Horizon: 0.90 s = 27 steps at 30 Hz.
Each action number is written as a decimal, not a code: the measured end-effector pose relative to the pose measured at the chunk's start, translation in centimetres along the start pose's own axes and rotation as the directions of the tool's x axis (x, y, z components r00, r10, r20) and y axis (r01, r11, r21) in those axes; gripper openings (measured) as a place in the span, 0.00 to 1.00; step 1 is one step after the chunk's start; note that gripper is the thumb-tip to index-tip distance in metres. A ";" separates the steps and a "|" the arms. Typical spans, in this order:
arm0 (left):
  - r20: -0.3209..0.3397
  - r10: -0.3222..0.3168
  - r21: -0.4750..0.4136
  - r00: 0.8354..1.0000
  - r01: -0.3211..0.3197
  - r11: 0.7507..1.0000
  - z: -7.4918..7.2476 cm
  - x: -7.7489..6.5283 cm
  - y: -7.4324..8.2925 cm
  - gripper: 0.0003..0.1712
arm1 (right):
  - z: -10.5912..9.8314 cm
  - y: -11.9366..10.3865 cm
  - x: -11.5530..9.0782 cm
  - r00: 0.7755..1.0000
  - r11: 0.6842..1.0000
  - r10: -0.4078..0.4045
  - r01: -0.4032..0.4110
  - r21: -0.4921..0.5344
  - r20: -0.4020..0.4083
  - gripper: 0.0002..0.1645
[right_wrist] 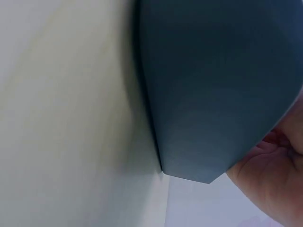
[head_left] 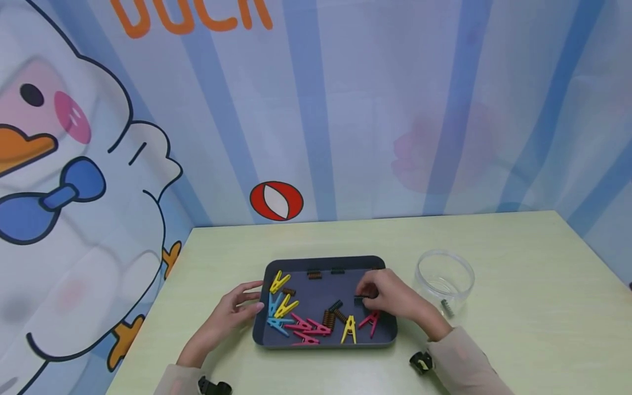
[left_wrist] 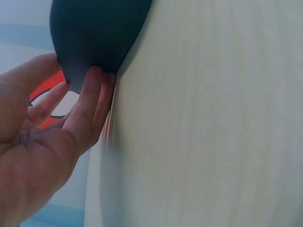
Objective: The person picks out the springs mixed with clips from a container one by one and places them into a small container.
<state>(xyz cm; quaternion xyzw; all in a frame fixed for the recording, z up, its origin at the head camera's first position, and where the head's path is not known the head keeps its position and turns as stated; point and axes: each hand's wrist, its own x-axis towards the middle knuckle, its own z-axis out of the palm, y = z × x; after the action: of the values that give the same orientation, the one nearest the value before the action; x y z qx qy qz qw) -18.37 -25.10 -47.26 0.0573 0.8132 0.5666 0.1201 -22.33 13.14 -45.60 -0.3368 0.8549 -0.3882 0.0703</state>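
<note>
Left hand [head_left: 231,314], unclenched, touching tray [head_left: 311,296] at its nine o'clock; right hand [head_left: 392,297], three o'clock, pinching dark spring [head_left: 359,299], which I judge could slip if squeezed unevenly.

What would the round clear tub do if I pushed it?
The clear tub would probably slide before tipping, since it stands upright, wide for its height. It's likely light: its walls look thin and one spring shows inside.

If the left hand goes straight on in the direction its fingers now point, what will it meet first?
The left hand would first meet the dark gray tray, at its left outer wall; its fingers seem to rest against it, though exact contact is hard to judge.
</note>
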 end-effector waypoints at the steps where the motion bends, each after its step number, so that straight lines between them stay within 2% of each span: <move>1: 0.000 0.000 -0.001 1.000 0.000 1.000 0.0 0.0 0.0 0.31 | 0.0 0.0 0.0 1.000 1.000 -0.002 0.002 0.004 -0.001 0.12; 16: 0.005 0.005 -0.007 1.000 -0.005 1.000 0.0 -0.1 -0.1 0.31 | -0.2 0.1 -0.1 1.000 0.999 -0.007 0.007 0.039 -0.011 0.11; 27: -0.017 -0.029 -0.015 0.999 0.028 0.999 -0.1 -0.1 0.0 0.31 | -0.4 -0.4 -0.2 0.999 0.999 0.018 -0.016 0.050 -0.046 0.10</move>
<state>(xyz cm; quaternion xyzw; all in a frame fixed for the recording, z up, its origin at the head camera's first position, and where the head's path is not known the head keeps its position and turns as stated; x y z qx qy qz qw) -18.33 -25.16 -47.20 0.0400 0.8107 0.5713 0.1217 -22.08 13.31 -45.09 -0.3187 0.8492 -0.4165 0.0622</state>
